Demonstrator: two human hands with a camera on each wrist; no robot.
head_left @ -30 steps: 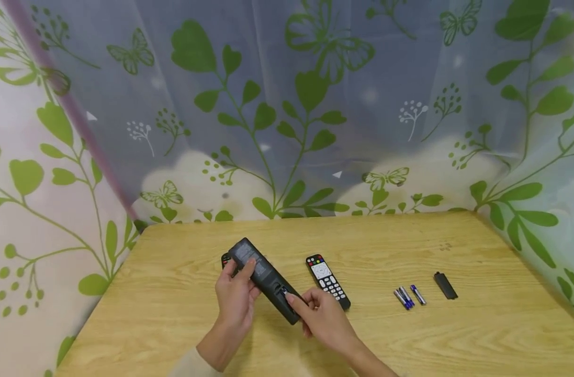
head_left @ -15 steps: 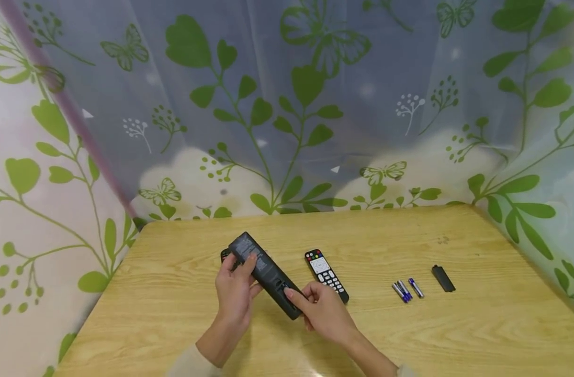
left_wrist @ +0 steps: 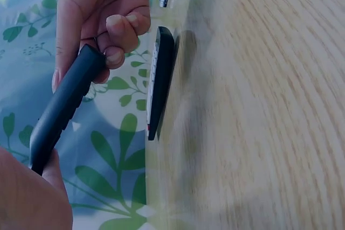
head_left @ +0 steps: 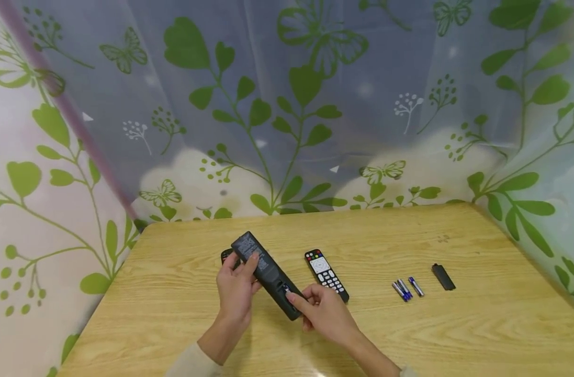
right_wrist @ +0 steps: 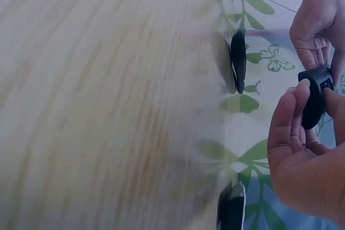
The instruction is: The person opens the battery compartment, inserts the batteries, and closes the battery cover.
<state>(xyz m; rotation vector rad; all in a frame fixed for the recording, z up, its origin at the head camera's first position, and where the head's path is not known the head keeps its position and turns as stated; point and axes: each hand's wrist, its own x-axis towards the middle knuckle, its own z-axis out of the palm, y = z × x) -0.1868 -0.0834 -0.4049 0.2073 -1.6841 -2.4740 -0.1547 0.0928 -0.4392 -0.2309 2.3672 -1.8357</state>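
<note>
A black remote control (head_left: 267,273) is held above the table with its back up and its battery compartment uncovered. My left hand (head_left: 236,290) grips its upper part, thumb lying across the label on the back. At the lower end my right hand (head_left: 326,314) pinches it, thumb at the compartment and fingers curled under the edge. A bit of a blue and silver battery (head_left: 285,288) shows in the compartment just ahead of that thumb. In the right wrist view the right fingers press against the end of the remote (right_wrist: 312,109).
A second remote (head_left: 321,266) lies buttons up behind my right hand. Another dark remote (head_left: 227,255) is partly hidden behind the held one. To the right lie several AAA-looking batteries (head_left: 402,290) and a black battery cover (head_left: 443,277). Patterned curtain (head_left: 315,131) surrounds the wooden table (head_left: 390,335).
The right thumb moves forward over the compartment, then slides back a little, and the battery shows again. Both hands keep hold of the remote control. The head view shifts slightly.
</note>
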